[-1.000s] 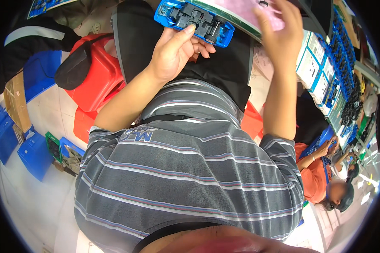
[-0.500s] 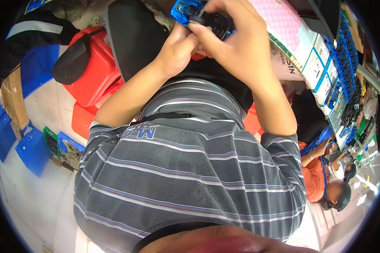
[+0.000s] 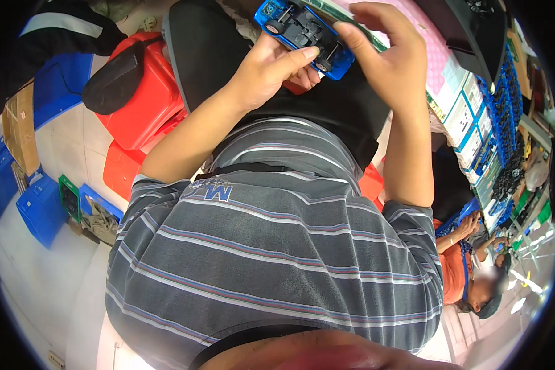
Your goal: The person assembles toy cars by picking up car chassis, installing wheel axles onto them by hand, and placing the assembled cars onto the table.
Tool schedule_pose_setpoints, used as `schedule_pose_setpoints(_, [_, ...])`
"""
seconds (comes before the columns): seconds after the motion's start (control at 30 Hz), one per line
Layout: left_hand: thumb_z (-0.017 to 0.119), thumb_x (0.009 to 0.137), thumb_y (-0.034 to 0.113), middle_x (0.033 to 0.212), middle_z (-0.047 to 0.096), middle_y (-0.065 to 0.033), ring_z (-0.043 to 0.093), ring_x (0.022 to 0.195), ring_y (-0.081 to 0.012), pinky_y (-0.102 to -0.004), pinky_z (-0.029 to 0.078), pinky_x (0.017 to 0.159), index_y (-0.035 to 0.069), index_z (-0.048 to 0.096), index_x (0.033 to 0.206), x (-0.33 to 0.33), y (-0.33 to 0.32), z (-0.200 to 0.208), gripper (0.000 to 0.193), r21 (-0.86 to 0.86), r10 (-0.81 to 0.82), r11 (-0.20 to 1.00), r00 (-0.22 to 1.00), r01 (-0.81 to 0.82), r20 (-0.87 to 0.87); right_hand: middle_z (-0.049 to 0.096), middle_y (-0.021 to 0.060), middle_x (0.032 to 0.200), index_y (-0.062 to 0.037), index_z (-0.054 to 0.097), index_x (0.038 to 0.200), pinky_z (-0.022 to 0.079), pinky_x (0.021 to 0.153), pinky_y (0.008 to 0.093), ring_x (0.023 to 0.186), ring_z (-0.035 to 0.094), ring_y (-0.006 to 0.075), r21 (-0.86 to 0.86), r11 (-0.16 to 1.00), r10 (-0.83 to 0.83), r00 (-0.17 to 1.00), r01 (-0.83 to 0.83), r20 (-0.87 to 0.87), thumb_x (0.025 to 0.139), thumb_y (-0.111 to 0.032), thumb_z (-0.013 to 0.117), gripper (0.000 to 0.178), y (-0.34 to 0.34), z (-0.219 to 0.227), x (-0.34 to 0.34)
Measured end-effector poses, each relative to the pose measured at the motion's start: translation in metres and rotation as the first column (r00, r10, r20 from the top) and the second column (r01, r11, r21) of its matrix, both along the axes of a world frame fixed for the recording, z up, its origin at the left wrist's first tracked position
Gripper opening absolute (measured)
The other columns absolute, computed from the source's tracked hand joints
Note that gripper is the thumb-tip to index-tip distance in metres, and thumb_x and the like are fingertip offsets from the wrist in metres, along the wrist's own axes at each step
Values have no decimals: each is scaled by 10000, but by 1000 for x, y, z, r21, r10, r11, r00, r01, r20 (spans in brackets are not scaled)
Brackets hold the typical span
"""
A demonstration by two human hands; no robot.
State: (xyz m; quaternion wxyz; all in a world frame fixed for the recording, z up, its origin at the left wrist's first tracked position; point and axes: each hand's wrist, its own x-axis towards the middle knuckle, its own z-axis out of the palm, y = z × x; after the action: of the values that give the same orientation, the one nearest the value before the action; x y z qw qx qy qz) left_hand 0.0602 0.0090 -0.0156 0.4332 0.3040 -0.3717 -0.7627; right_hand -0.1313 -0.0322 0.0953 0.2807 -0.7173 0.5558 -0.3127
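A blue toy car [image 3: 302, 31] lies belly up near the top of the view, showing its black underside and wheels. My left hand [image 3: 262, 74] grips it from below, the thumb across the underside beside a wheel and the fingers beneath. Just right of the car is my right hand [image 3: 398, 58], its thumb and fingers apart with nothing between them. The right thumb tip is very close to the car's edge; whether it touches I cannot tell.
A workbench on the right carries pink padded sheet [image 3: 435, 55] and many blue parts [image 3: 502, 117]. To the left are a red plastic container [image 3: 148, 86], a cardboard box [image 3: 20, 129] and blue bins [image 3: 43, 206]. A co-worker in orange [image 3: 453, 271] sits at the lower right.
My right hand has come off the car and moved right, its fingers opening. The car, still in my left hand, now shows its whole underside.
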Motion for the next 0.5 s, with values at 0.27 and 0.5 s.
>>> schedule_pose_setpoints(0.27, [566, 1019, 136, 1053, 690, -161, 692, 859, -229, -331, 551, 691, -6, 522, 1287, 5, -2, 0, 306, 45, 25, 999, 997, -21, -71, 682, 116, 994, 9, 666, 1119, 537, 799, 311, 886, 678, 212, -74, 989, 139, 983, -131, 118, 852, -104, 793, 317, 8, -38, -22])
schedule_pose_setpoints(0.5, [739, 943, 228, 846, 689, -74, 678, 648, -138, -245, 546, 566, 15, 574, 1162, -8, -2, 6, 347, -9, 162, 987, 987, -162, -19, 682, 165, 1102, -7, 666, 1178, 537, 873, 379, 998, 676, 343, -120, 970, 217, 975, -211, 40, 719, -208, 895, 552, 27, -42, -12])
